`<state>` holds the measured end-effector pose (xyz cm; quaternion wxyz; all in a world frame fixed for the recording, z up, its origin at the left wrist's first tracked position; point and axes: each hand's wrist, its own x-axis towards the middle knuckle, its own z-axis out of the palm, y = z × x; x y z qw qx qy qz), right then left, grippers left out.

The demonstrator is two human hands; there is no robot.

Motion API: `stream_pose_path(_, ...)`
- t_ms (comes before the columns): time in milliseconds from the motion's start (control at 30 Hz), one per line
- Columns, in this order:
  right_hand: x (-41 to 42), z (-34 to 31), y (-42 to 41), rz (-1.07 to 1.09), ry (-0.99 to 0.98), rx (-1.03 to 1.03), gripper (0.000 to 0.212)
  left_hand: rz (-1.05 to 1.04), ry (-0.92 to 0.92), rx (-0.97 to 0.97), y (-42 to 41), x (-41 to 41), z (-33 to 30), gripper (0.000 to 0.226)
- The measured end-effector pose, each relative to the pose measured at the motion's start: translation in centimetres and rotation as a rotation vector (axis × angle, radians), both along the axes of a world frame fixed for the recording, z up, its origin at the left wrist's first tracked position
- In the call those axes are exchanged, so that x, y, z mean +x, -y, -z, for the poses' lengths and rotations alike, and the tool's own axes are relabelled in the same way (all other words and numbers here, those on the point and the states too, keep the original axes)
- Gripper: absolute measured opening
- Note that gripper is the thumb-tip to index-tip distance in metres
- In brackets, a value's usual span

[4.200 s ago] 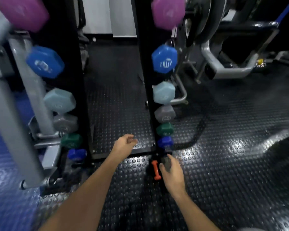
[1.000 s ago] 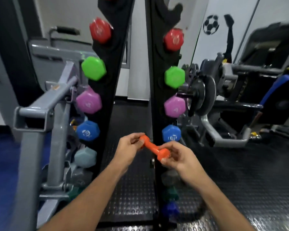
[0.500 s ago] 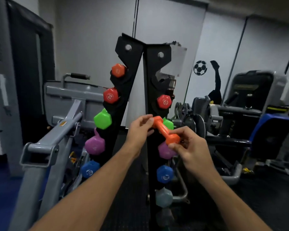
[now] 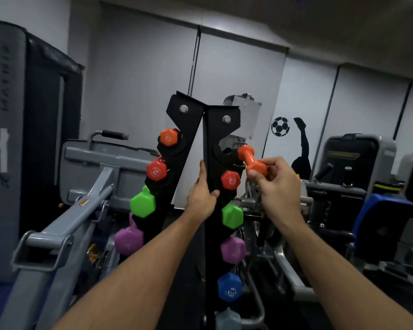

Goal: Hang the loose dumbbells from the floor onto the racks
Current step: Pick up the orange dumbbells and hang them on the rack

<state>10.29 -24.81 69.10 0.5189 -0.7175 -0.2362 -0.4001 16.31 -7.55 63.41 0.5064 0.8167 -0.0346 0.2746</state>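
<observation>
A: What's around the rack (image 4: 212,144)?
B: Grey machine (image 4: 81,186) at nine o'clock, football decal (image 4: 280,126) at two.
A: The hands?
B: Left hand (image 4: 202,198) grips the rack's right plate; right hand (image 4: 278,184) pinches the orange dumbbell (image 4: 250,161) at the top slot, above a red dumbbell (image 4: 229,179)

The red dumbbell (image 4: 156,172) on the left rack has a white number 2 on its end. The blue dumbbell (image 4: 229,287), the other red dumbbell (image 4: 230,180) and the orange dumbbell (image 4: 169,137) each have a small white mark, too blurry to read. Letters run down the grey post (image 4: 4,96), but they are too blurry too.
</observation>
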Motion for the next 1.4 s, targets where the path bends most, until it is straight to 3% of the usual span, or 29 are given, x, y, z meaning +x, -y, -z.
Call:
stream_pose_path(467, 7.9, -6.3, -4.4, 0.104, -0.089, -0.091, 0.027, 0.062, -0.009, 0.01, -0.4, 0.9, 0.2, 0.094)
stream_pose_path(867, 8.0, -6.5, -5.4, 0.097, -0.156, -0.271, 0.032, 0.106, -0.001, -0.002, -0.6, 0.7, 0.2, 0.094)
stream_pose_path(1400, 7.3, -7.7, -5.3, 0.05, -0.259, -0.35, 0.032, 0.101, -0.036, -0.024, -0.4, 0.3, 0.0, 0.094)
